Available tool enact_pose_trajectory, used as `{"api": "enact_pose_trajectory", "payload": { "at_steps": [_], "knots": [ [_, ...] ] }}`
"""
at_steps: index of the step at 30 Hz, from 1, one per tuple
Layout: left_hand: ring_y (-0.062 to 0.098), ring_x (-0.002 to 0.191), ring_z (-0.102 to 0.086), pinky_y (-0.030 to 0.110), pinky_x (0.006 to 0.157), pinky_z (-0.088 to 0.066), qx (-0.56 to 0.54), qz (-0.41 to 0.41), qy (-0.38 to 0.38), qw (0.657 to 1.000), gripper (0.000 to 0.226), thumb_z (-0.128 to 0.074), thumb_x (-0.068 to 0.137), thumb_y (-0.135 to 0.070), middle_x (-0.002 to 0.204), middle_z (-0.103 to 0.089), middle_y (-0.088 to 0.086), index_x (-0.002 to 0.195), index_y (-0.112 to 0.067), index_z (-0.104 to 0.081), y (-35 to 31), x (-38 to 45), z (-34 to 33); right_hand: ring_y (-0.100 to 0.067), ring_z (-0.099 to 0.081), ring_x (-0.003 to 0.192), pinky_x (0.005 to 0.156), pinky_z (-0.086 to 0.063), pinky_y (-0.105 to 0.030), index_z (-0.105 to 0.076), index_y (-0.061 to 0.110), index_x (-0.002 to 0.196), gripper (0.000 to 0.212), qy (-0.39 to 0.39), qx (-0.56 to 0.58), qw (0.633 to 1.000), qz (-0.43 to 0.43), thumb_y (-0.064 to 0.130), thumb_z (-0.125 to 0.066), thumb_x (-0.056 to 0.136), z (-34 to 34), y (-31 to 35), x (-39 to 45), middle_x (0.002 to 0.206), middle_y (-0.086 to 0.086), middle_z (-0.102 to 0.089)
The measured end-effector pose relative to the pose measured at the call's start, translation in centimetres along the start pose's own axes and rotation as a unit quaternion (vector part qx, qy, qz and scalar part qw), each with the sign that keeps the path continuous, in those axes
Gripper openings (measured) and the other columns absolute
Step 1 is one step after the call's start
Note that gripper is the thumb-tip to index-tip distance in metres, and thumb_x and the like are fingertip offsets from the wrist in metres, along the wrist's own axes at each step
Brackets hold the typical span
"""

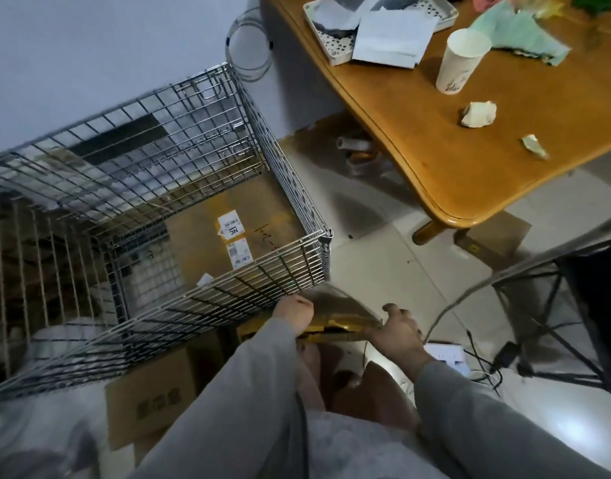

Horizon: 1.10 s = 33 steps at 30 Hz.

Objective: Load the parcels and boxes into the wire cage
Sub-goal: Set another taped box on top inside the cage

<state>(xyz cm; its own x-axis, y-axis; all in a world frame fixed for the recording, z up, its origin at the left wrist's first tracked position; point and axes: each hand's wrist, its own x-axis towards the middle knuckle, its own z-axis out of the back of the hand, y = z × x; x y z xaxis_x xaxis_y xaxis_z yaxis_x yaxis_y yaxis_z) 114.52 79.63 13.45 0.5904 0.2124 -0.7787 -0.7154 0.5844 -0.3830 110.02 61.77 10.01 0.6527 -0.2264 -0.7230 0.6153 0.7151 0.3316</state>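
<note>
The wire cage [326, 252] stands open-topped at left, with a large brown cardboard box [200, 236] bearing white labels lying flat on its bottom. Just below the cage's near right corner I hold a flat cardboard box [338, 321] with yellow tape. My left hand [293, 314] grips its left end, close against the cage's front wire wall. My right hand [399, 328] grips its right end with fingers curled over the top edge. Most of that box is in shadow. Another brown box [148, 402] sits on the floor under my left arm.
A wooden table [470, 174] with a paper cup [461, 60], a tray and papers stands at right, a cardboard box [490, 242] beneath its corner. A black folding stand [553, 326] and cables [449, 307] lie on the tiled floor at right. White bags sit at lower left.
</note>
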Motion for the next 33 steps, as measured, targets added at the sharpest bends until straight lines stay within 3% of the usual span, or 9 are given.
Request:
{"api": "enact_pose_trajectory", "payload": {
  "at_steps": [10, 14, 19, 23, 26, 33],
  "knots": [
    [0.028, 0.117, -0.054, 0.030, 0.096, -0.042, -0.018, 0.072, -0.018, 0.997, 0.030, -0.042, 0.097, -0.009, 0.114, -0.061, 0.014, 0.120, -0.004, -0.061, 0.9, 1.4, -1.8, -0.032, -0.042, 0.126, 0.103, -0.037, -0.042, -0.042, 0.020, 0.135, 0.067, 0.038, -0.091, 0.994, 0.049, 0.047, -0.064, 0.077, -1.4, 0.1, 2.8, 0.133, -0.009, -0.044],
    [0.025, 0.112, -0.056, 0.030, 0.098, -0.045, -0.065, 0.100, -0.021, 0.993, 0.030, -0.043, 0.096, -0.005, 0.120, -0.059, 0.008, 0.117, -0.014, -0.062, 2.4, 1.6, -2.8, -0.032, -0.028, 0.136, 0.106, -0.036, -0.047, -0.033, 0.018, 0.140, 0.074, 0.111, -0.178, 0.973, 0.100, 0.037, -0.068, 0.078, -2.8, -0.1, 3.4, 0.146, -0.010, -0.027],
    [0.023, 0.113, -0.055, 0.035, 0.100, -0.046, -0.048, 0.078, -0.015, 0.996, 0.038, -0.041, 0.093, 0.002, 0.115, -0.055, 0.004, 0.118, -0.018, -0.062, 3.4, 2.2, -3.0, -0.030, -0.016, 0.142, 0.109, -0.031, -0.049, -0.025, 0.021, 0.146, 0.076, 0.101, -0.207, 0.966, 0.118, 0.029, -0.064, 0.082, -4.7, 0.0, 4.5, 0.154, -0.007, -0.019],
    [0.025, 0.122, -0.048, 0.037, 0.106, -0.043, -0.004, 0.050, -0.003, 0.999, 0.039, -0.046, 0.093, -0.002, 0.135, -0.043, 0.004, 0.125, -0.019, -0.058, 4.5, 2.7, -3.2, -0.032, -0.029, 0.139, 0.111, -0.025, -0.047, -0.024, 0.017, 0.147, 0.071, 0.090, -0.303, 0.937, 0.151, 0.032, -0.058, 0.086, -5.8, 0.7, 5.7, 0.151, -0.009, -0.029],
    [0.024, 0.132, -0.039, 0.036, 0.112, -0.035, 0.029, 0.010, -0.005, 1.000, 0.037, -0.048, 0.094, -0.006, 0.144, -0.031, 0.002, 0.126, -0.020, -0.056, 5.5, 3.1, -3.6, -0.032, -0.033, 0.136, 0.113, -0.023, -0.046, -0.027, 0.015, 0.145, 0.063, 0.070, -0.351, 0.918, 0.170, 0.021, -0.053, 0.088, -6.1, 1.4, 6.3, 0.149, -0.009, -0.035],
    [0.022, 0.133, -0.034, 0.034, 0.112, -0.028, 0.202, -0.058, -0.043, 0.977, 0.044, -0.047, 0.096, -0.017, 0.145, -0.032, 0.000, 0.139, -0.025, -0.040, 6.4, 4.1, -3.3, -0.032, -0.047, 0.123, 0.101, -0.037, -0.040, -0.039, 0.015, 0.138, 0.048, 0.023, -0.387, 0.892, 0.230, 0.012, -0.044, 0.090, -5.9, 1.7, 7.7, 0.134, -0.009, -0.051]
  ]
}}
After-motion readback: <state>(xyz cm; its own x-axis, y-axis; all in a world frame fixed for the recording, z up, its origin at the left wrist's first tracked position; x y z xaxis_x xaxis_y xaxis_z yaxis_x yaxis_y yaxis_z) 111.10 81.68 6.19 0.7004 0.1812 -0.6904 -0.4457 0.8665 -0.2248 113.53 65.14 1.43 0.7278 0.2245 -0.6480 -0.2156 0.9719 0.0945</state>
